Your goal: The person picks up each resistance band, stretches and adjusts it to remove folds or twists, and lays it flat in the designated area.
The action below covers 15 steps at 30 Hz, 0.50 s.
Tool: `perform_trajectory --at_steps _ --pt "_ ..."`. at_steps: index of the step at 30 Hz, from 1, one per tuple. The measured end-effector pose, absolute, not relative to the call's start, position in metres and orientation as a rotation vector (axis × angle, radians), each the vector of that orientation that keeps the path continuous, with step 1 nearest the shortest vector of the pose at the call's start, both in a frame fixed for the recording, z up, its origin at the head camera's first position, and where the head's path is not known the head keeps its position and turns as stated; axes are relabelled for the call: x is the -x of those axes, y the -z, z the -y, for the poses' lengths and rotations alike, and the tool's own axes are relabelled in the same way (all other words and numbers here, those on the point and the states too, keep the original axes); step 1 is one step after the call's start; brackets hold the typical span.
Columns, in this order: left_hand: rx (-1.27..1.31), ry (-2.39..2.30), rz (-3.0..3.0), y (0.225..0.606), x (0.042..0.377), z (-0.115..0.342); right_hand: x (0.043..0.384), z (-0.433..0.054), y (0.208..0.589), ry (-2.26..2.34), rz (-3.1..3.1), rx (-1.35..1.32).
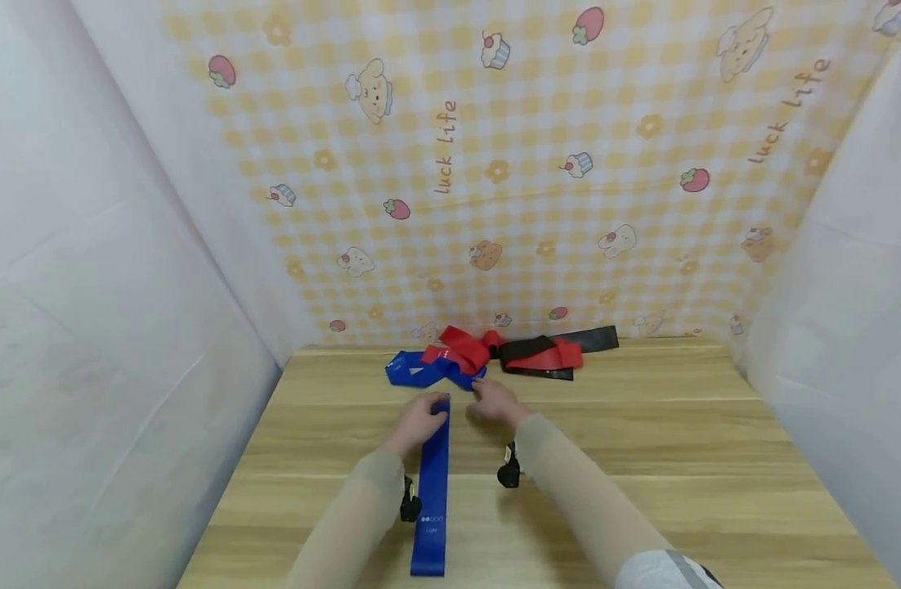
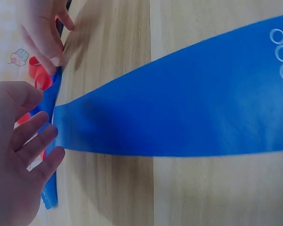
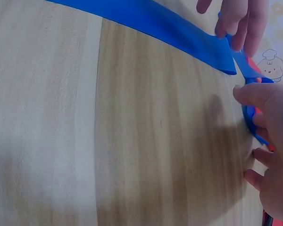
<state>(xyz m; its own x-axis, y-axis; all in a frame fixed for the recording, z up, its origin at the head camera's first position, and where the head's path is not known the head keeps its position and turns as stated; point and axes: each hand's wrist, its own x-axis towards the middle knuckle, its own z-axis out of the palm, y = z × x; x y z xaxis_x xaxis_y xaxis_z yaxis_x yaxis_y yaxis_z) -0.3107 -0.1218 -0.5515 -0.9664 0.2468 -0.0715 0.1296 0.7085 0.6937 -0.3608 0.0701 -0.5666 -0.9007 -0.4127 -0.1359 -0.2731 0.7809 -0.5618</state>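
Note:
A blue resistance band lies flat and lengthwise on the wooden table, its "Light" print towards the near end. My left hand is over its far end; in the left wrist view the fingers are spread and loosely bent beside that end. Farther back, a second blue band lies in loose twisted loops. At its right end is my right hand, fingertips at or very near the band. The right wrist view shows the right thumb extended and the other fingers loosely bent; whether they touch the band is partly hidden.
Red bands and black bands lie tangled along the table's back edge, beside the looped blue band. A yellow checked cloth hangs behind the table, with white sheets at both sides. Each wrist carries a small black camera.

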Motion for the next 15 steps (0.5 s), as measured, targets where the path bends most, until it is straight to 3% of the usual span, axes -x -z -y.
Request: perform_trajectory --at_steps 15 --pt "-0.493 -0.914 -2.791 0.550 0.323 0.108 0.363 -0.072 0.554 1.195 -2.527 0.435"
